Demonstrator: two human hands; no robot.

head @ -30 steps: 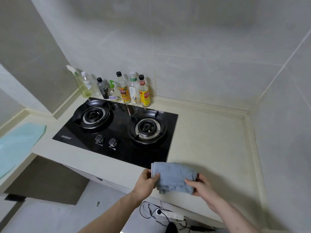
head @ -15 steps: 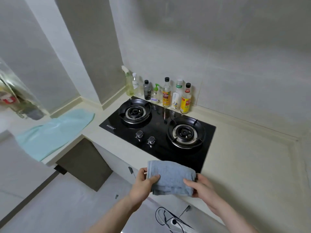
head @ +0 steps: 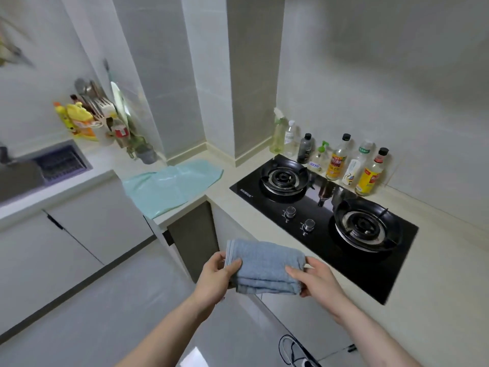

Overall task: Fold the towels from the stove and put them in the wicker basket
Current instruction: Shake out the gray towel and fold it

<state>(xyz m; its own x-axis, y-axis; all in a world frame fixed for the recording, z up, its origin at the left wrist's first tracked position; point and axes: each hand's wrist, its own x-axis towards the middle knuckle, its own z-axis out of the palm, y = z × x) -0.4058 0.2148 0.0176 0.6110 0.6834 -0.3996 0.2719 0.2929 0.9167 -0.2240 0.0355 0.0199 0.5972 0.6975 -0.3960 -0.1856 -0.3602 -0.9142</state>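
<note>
I hold a folded blue towel (head: 266,266) in the air at 6 o'clock, off the counter's (head: 436,274) edge and above the floor. My left hand (head: 217,278) pinches its left end, thumb on top; my right hand (head: 315,279) grips the right end, fingers curled round it. The stove (head: 321,221) lies at 2 o'clock, both burners bare, with a row of bottles (head: 338,160) behind it. A pale green cloth (head: 172,186) lies on the counter at 11 o'clock, the sink (head: 23,176) at 9.
</note>
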